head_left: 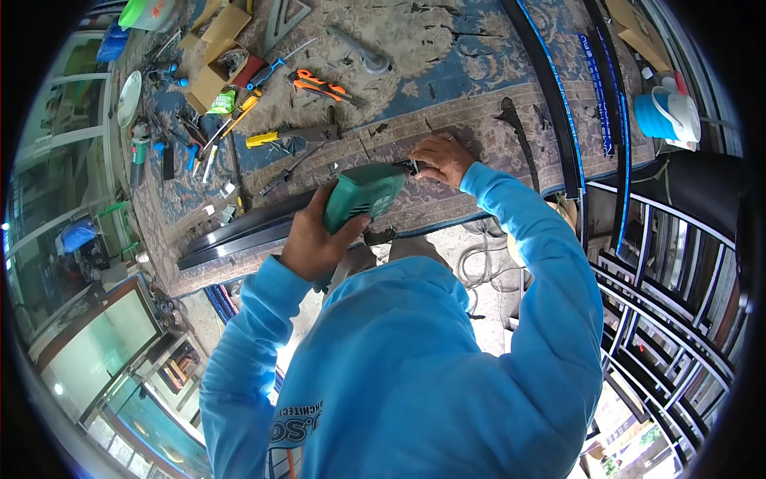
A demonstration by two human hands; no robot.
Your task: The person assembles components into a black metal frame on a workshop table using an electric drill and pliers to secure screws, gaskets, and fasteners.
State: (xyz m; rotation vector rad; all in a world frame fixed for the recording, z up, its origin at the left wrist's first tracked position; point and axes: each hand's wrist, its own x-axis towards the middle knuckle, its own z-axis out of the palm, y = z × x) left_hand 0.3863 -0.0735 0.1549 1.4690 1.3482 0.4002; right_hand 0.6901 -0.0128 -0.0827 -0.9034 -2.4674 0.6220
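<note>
My left hand (pixel 313 243) is wrapped round the body of a green power drill (pixel 363 195), which lies across in front of me with its front end toward the right. My right hand (pixel 444 158) has its fingers bent at the drill's dark front end, closed around the chuck area. Whether a bit sits between those fingers is hidden. Below and left of the drill, long black metal profiles (pixel 235 237) lie along the near edge of the carpet-covered table (pixel 415 104).
Beyond the hands lie a yellow-handled hammer (pixel 291 136), orange pliers (pixel 323 86), a blue screwdriver (pixel 279 65) and an open cardboard box (pixel 215 60). Long black profiles (pixel 550 88) run up the right side. A blue-white jug (pixel 667 116) stands far right, above stacked frames (pixel 670 295).
</note>
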